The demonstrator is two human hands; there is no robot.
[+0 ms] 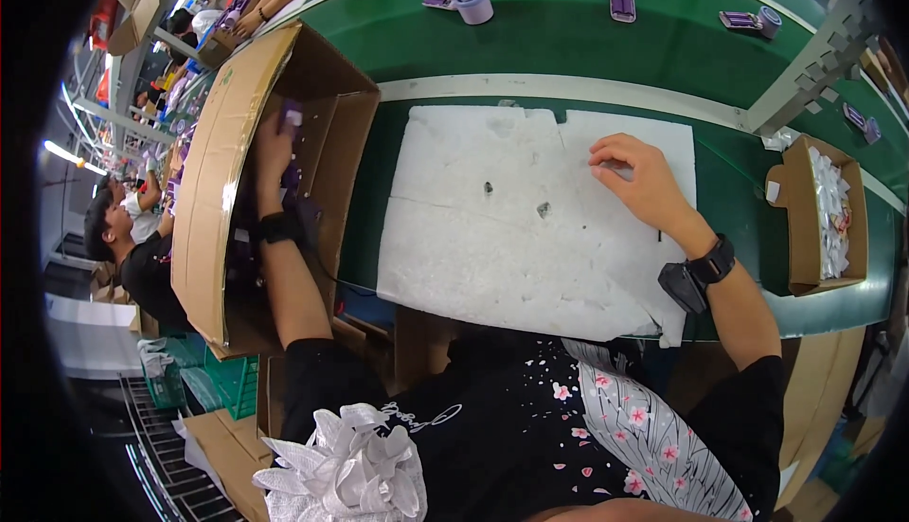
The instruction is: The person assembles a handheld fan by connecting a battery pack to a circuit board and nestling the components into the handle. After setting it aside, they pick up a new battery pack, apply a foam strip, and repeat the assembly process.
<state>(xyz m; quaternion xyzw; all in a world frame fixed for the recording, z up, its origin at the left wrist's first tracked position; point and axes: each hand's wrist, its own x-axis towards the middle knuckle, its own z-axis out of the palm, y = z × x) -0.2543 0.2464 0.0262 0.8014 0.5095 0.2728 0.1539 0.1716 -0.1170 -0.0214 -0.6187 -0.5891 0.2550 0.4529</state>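
Note:
My left hand (274,151) reaches into an open cardboard box (204,200) on the left. Its fingers, partly in shadow, close on a purple plastic part (292,119) with a pale end. Other purple parts lie deeper in the box, mostly hidden by my arm and the box wall. Over the right side of a white foam board (454,228), my right hand (642,181) hovers or rests lightly. Its fingers are loosely curled, a gap shows between thumb and forefinger, and nothing is held there.
Beyond a pale rail, a green conveyor belt carries purple handled devices with round heads (473,6). A small carton (803,228) of white packets stands at the right, beside a metal post (814,63). Co-workers sit along the line at the far left.

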